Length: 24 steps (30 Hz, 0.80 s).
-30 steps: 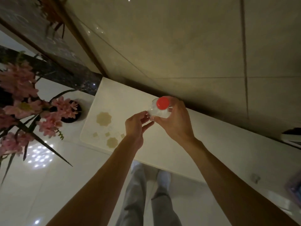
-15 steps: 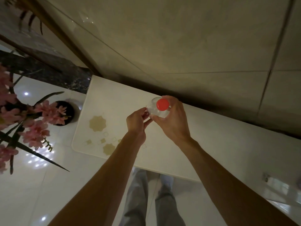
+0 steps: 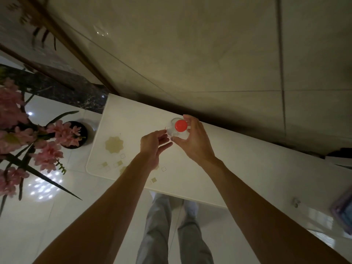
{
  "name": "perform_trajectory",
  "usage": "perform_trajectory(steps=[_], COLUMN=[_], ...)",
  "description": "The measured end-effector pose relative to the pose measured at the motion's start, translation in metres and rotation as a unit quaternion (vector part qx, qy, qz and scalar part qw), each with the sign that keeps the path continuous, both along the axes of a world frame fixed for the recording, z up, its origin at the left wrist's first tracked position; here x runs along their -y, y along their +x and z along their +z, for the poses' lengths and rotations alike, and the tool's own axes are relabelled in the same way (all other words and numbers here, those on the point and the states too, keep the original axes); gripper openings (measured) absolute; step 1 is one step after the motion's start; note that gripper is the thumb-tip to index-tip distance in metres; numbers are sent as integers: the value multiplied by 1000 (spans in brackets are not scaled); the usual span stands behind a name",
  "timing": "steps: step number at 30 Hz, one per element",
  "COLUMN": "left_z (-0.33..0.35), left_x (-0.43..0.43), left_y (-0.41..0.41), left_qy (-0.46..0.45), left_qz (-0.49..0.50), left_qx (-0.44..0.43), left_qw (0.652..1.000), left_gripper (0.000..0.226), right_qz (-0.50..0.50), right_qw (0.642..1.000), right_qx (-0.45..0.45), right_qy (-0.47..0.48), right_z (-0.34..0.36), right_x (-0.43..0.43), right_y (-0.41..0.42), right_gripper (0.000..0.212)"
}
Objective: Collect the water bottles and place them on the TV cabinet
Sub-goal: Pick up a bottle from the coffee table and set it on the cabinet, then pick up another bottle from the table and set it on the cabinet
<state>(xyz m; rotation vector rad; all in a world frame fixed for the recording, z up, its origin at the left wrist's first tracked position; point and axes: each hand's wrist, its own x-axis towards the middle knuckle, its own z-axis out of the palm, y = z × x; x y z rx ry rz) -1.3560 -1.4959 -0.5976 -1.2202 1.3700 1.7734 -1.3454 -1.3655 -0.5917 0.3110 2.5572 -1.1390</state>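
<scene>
Right hand point(image 3: 194, 141) wraps its fingers round the clear water bottle point(image 3: 172, 130), red cap point(image 3: 181, 126) facing up, right over the white TV cabinet point(image 3: 247, 168) and close to the wall; whether the base is down, I cannot tell. Left hand point(image 3: 152, 147) is loose, fingers nearly straight, tips at the bottle's side, holding nothing. Best play here: set it flat and upright, steady it, then let go. From above, how much water is inside is unclear. A dark pot point(image 3: 84, 133) holds pink flowers point(image 3: 47, 155).
</scene>
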Motion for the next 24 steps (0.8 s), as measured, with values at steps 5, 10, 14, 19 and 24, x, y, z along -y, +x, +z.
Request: perform_trajectory(steps=[5, 10, 14, 19, 24], left_z=[49, 119, 178, 249, 298], left_x=[16, 31, 28, 9, -12], left_y=[-5, -11, -20, -18, -5], left_qy=[-106, -195, -263, -332, -358], left_qz=[-171, -388, -582, -694, -741], left_qx=[-51, -150, -230, -326, -364], left_qw=[978, 888, 734, 549, 436], left_gripper=[17, 19, 18, 26, 23], right_qz=[60, 51, 48, 42, 24], right_qw=[996, 994, 994, 992, 984], right_qx=[45, 57, 27, 7, 8], right_qy=[49, 83, 92, 117, 177], right_z=[49, 127, 191, 253, 285], right_x=[-33, -64, -78, -90, -106], right_y=[6, 12, 18, 49, 94], right_gripper=[50, 27, 25, 22, 12])
